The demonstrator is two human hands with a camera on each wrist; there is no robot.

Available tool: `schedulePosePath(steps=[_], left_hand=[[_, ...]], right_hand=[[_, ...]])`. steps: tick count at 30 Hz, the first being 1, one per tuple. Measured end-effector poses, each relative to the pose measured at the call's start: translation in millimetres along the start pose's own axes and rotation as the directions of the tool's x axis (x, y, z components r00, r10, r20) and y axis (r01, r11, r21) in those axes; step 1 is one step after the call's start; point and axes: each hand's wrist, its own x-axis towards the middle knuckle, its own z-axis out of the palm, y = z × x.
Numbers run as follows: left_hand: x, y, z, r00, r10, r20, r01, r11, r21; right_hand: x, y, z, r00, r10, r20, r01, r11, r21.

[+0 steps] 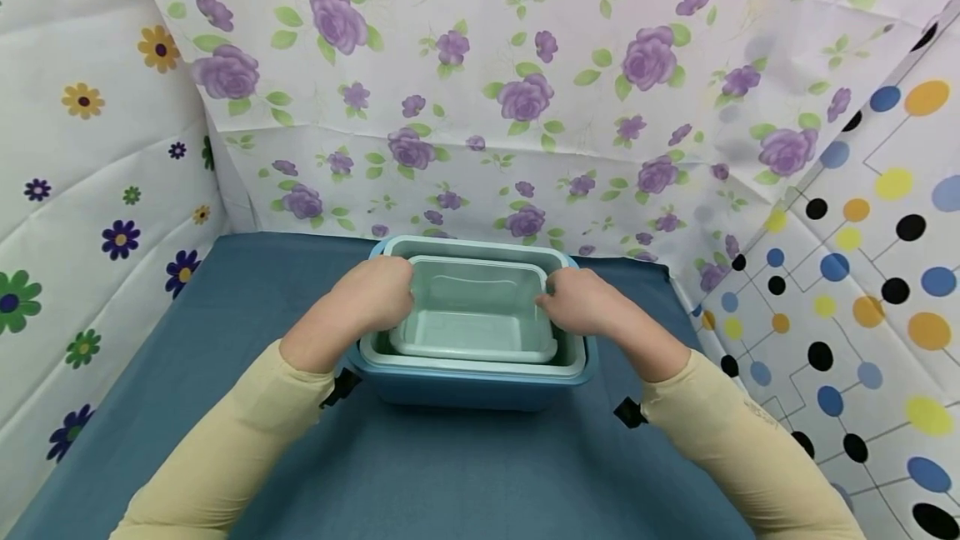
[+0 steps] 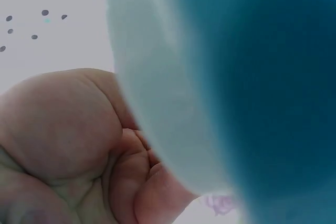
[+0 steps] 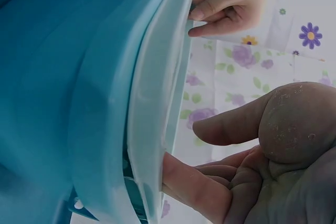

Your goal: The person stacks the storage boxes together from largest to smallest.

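A small pale green plastic basin (image 1: 480, 333) sits inside a larger pale green basin (image 1: 480, 368), which is nested in a blue basin (image 1: 465, 392). My left hand (image 1: 378, 294) grips the small basin's left end with curled fingers. At the opposite end my right hand (image 1: 585, 300) holds the small basin's rim, thumb toward its inside. From the right wrist, a bent finger (image 3: 191, 184) meets the pale rim (image 3: 157, 77) while the thumb stands apart from it. In the left wrist view, pale plastic (image 2: 152, 87) hides the left fingertips.
Blue cloth (image 1: 480, 473) covers the table under the basins. A curtain with purple roses (image 1: 525, 98) hangs right behind them. Flower-print cloth (image 1: 82, 215) rises on the left, and dotted cloth (image 1: 862, 273) on the right.
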Motion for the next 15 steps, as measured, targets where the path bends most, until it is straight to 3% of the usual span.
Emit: schedulePosePath(steps=[7, 15], left_hand=[[-6.1, -4.2, -4.7, 0.998, -0.028, -0.065, 0.025, 0.999, -0.042], [-8.7, -13.0, -2.1, 0.986, -0.014, -0.164, -0.012, 0.988, -0.155]], right_hand=[[-2, 1, -2, 1.0, 0.003, -0.022, -0.003, 1.0, -0.003], [-10, 4, -3, 0.996, -0.025, -0.089, 0.028, 0.999, 0.025]])
